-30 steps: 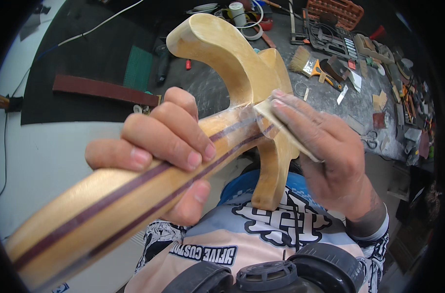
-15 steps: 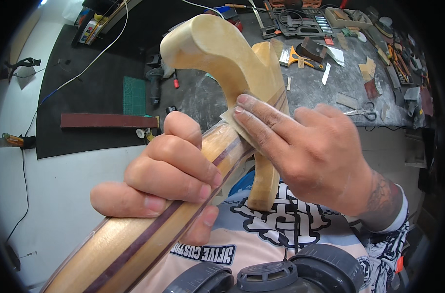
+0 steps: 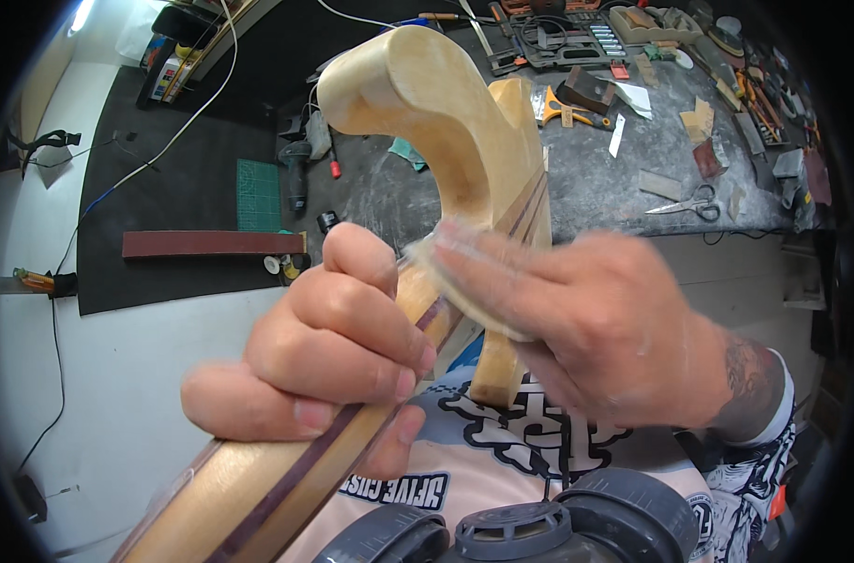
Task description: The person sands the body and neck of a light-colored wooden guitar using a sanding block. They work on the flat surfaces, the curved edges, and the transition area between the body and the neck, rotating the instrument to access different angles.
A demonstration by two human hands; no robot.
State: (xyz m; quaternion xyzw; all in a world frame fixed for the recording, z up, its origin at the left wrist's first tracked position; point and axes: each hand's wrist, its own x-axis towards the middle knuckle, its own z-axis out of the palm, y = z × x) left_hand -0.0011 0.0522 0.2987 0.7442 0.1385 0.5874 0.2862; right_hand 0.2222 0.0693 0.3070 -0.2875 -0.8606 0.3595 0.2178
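A person's left hand (image 3: 328, 328) is clamped around the striped shaft of a carved wooden piece (image 3: 445, 122), which slants across the person's front, its curved horn toward the surface (image 3: 596, 178). The right hand (image 3: 614, 324), blurred, lays its fingers together along a pale pad (image 3: 464, 302) at the wood; whether its thumb grips the pad cannot be told. Scissors (image 3: 699, 204) lie on the surface at right; a green mat (image 3: 258, 195) lies at left, just beyond a maroon bar (image 3: 211, 244).

Smooth wooden piece (image 3: 483, 141), faintly glossy
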